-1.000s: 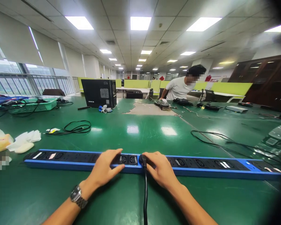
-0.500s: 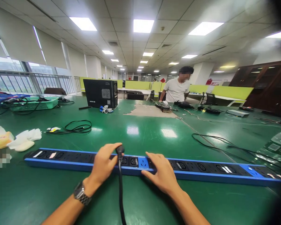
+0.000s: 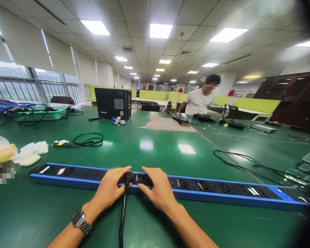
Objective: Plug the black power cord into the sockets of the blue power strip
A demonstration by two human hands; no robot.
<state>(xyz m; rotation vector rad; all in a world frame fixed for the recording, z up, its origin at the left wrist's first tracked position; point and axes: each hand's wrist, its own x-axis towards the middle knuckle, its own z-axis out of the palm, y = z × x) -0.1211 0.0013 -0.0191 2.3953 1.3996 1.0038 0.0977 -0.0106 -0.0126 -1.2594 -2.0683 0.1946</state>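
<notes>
A long blue-edged black power strip (image 3: 204, 185) lies across the green table in front of me, with rows of sockets along its top. My left hand (image 3: 111, 187) has thumb and fingers closed round a black power plug (image 3: 128, 177), which is down at the strip's sockets. Its black cable (image 3: 122, 217) runs from the plug toward me. Just right of the plug, my right hand (image 3: 158, 189) straddles the strip, thumb at the near edge and fingers at the far edge. Whether the plug is seated in a socket is hidden.
Beyond the strip lie a coiled black cable (image 3: 88, 140), white tissue (image 3: 33, 150) and another cable (image 3: 237, 156). A black computer case (image 3: 113, 103) and a green basket (image 3: 45, 113) stand farther back. At right is a clear bottle (image 3: 306, 167). A person (image 3: 200, 101) is across the table.
My left hand has brought the plug down and slightly left, onto the strip. My right hand has slid left along the strip, closer to the plug.
</notes>
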